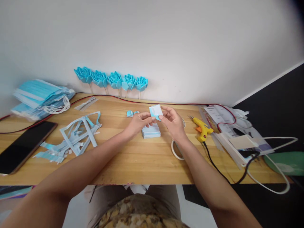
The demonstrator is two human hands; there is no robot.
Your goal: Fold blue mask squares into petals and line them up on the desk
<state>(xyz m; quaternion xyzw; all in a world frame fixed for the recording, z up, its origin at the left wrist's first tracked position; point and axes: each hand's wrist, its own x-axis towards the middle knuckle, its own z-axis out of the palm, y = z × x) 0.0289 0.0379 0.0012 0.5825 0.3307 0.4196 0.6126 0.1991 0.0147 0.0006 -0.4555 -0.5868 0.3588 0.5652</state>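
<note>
Between my two hands I hold a small square of blue and white mask fabric [156, 110], its lower edge pinched. My left hand [142, 122] grips the lower left corner with thumb and fingers. The thumb of my right hand [172, 119] presses the lower right corner, with the fingers behind it. Just below lies a stack of cut mask squares [151, 131] on the wooden table. Near my left hand sits a small folded blue piece [130, 113]. A roll of tape [176, 151] is partly hidden under my right forearm.
Several blue fabric roses [115, 79] on sticks lean against the wall. Face masks [40, 95], cut strips [76, 136] and a phone [26, 145] lie left. A yellow glue gun [202, 128] and a white power strip [229, 148] with cables are right.
</note>
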